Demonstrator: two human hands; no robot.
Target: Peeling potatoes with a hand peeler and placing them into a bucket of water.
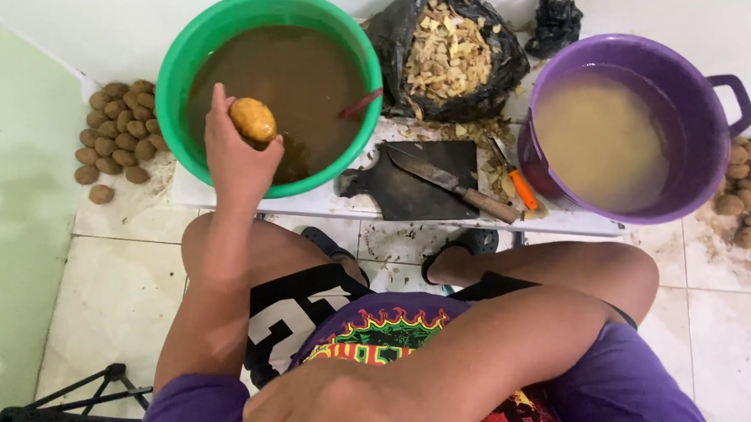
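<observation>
A: Looking down from the head camera, what has the left hand point(232, 152) got?

B: Its fingers are closed round a wet yellow potato point(253, 119), lifted over the near rim of the green tub point(176, 87) of brown water, at about ten o'clock in the frame.

A: And the right hand point(335, 401)?

B: Down at six o'clock, resting against the purple shirt, holding nothing; whether the fingers are curled or spread, I cannot tell.

A: What lies around?

B: A dark cutting board point(418, 183) with a wooden-handled knife point(451, 183) at twelve o'clock, an orange peeler point(518, 184) just beside it. A black bag of peelings point(452, 51) behind. The purple bucket point(695, 106) of cloudy water at two o'clock. Unwashed brown potatoes point(116, 131) heaped at nine o'clock, more point(750, 195) at three.
</observation>
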